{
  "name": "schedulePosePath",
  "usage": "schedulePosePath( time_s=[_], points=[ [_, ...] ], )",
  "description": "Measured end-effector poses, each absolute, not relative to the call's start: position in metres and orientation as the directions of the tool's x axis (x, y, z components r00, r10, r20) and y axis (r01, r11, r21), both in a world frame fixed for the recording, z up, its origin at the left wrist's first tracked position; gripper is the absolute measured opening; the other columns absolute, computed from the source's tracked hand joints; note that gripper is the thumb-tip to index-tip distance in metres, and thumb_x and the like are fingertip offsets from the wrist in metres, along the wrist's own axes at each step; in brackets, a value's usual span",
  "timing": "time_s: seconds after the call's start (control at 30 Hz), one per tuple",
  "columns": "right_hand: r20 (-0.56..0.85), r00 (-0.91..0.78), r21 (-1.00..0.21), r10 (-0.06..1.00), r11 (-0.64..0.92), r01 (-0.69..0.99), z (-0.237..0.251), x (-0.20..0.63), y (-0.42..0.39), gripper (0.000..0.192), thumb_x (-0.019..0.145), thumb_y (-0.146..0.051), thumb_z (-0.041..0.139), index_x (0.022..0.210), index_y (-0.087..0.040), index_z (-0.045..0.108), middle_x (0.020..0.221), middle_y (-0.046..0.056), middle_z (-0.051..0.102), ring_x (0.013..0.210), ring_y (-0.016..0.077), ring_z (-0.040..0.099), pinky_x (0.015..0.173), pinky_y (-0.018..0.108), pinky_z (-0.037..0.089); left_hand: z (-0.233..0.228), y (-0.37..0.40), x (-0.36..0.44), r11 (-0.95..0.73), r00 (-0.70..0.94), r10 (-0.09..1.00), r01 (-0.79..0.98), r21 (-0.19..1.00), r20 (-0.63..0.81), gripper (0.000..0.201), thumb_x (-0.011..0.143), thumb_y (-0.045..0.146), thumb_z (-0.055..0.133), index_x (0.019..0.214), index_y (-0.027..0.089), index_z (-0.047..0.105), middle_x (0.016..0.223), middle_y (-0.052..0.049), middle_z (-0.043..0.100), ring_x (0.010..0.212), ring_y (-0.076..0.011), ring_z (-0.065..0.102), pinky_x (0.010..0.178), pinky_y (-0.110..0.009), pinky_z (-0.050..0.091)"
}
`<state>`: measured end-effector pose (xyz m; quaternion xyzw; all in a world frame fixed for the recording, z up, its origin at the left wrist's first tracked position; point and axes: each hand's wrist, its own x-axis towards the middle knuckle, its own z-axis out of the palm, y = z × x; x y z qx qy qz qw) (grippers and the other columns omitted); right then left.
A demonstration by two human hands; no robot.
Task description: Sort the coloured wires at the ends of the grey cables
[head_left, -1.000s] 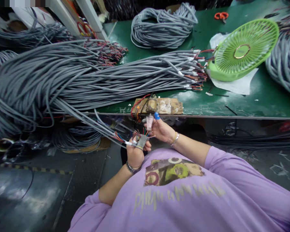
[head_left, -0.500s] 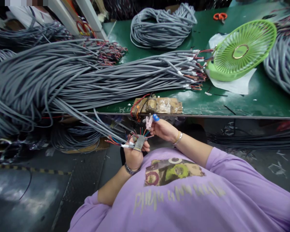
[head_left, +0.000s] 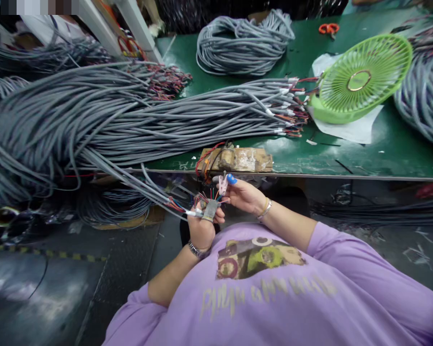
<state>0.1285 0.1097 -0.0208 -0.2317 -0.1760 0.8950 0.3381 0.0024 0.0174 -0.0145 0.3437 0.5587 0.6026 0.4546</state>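
Note:
My left hand (head_left: pixel 201 233) is closed around the end of a grey cable (head_left: pixel 193 213) with a white band on it. A small flat grey block (head_left: pixel 210 209) sits at that hand's fingers, with thin coloured wires (head_left: pixel 212 193) fanning out above it. My right hand (head_left: pixel 248 196), with a blue cover (head_left: pixel 231 179) on one fingertip, has its fingers drawn together beside the wire tips. A pale pink clip (head_left: pixel 222 185) is at those fingertips. What they pinch is too small to make out.
Long grey cables (head_left: pixel 137 115) with stripped ends lie across the green table (head_left: pixel 400 156). A taped wooden block (head_left: pixel 252 158) sits at its front edge. Behind are a cable coil (head_left: pixel 243 43), orange-handled scissors (head_left: pixel 328 29) and a green fan (head_left: pixel 361 79).
The held cable end and grey block have shifted slightly right, closer to my right hand. My right hand stays beside the pink clip. The whole view has moved slightly.

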Motion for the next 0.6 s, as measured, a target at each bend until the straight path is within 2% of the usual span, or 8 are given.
schedulePosePath(
  time_s=[0.23,0.6],
  points=[
    [-0.281,-0.688,-0.395,0.669,-0.734,-0.552,-0.0227,0.1304,0.111,0.019,0.092,-0.03,0.057,0.089,-0.015,0.067,0.08,0.003,0.069,0.067,0.011,0.059,0.06,0.023,0.047,-0.0166,0.0183,0.0026,0.052,-0.348,0.931,-0.175,0.983,-0.111,0.026,0.08,0.04,0.067,0.074,0.016,0.06,0.056,0.002,0.064,0.039,-0.0074,0.055,0.038,-0.016,0.04],
    [-0.277,-0.653,-0.403,0.705,-0.702,-0.587,-0.0227,0.1247,0.1121,0.016,0.093,-0.022,0.053,0.09,-0.016,0.067,0.082,0.002,0.07,0.063,0.0105,0.056,0.055,0.022,0.045,-0.0177,0.0188,0.0029,0.091,-0.341,0.929,-0.171,0.981,-0.146,0.029,0.081,0.042,0.065,0.073,0.015,0.06,0.055,0.002,0.064,0.039,-0.0075,0.056,0.038,-0.016,0.04]
  ],
)
